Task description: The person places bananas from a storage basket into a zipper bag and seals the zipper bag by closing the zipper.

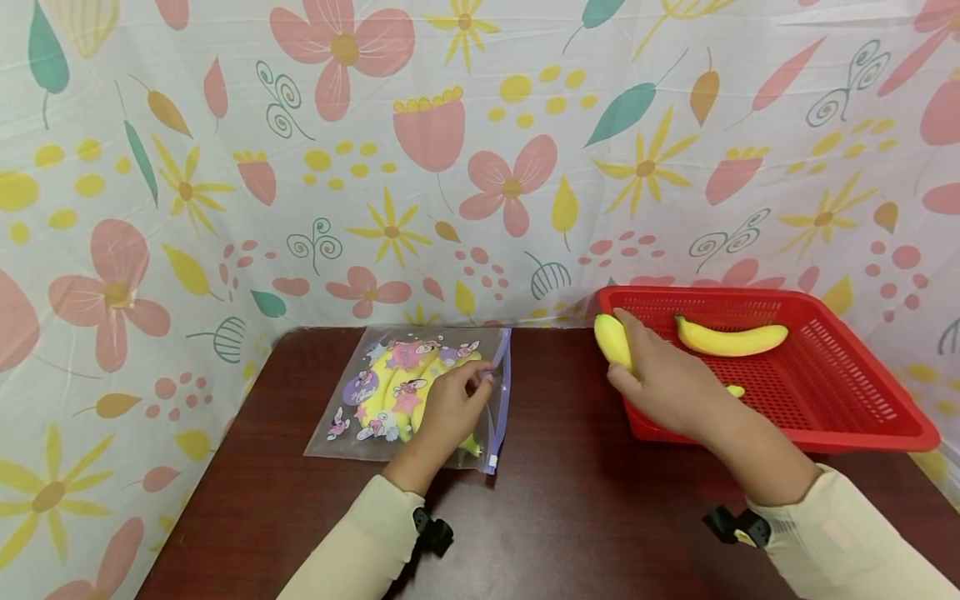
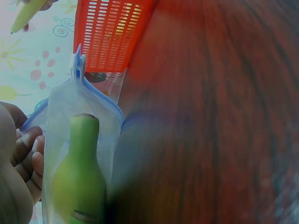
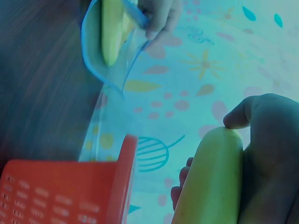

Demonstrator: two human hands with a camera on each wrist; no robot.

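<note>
A clear slider zip bag [image 1: 330, 437] with cartoon prints and a purple zip edge lies on the table, several yellow bananas [image 1: 386, 387] inside it. My left hand [image 1: 452, 406] pinches the bag's upper edge at its mouth. In the right wrist view the mouth gapes around a banana [image 3: 111, 32]. The left wrist view shows a green banana stem [image 2: 84, 140] within the bag. My right hand [image 1: 671, 383] grips a banana [image 1: 613, 340] in the air over the left rim of the red basket [image 1: 847, 439]. Part of that banana is hidden by the hand.
Inside the basket, one banana [image 1: 731, 340] lies along the back, and the tip of another banana [image 1: 735, 390] shows beside my right forearm. A flower-print sheet [image 1: 510, 192] hangs behind and to the left of the dark wooden table [image 1: 555, 500].
</note>
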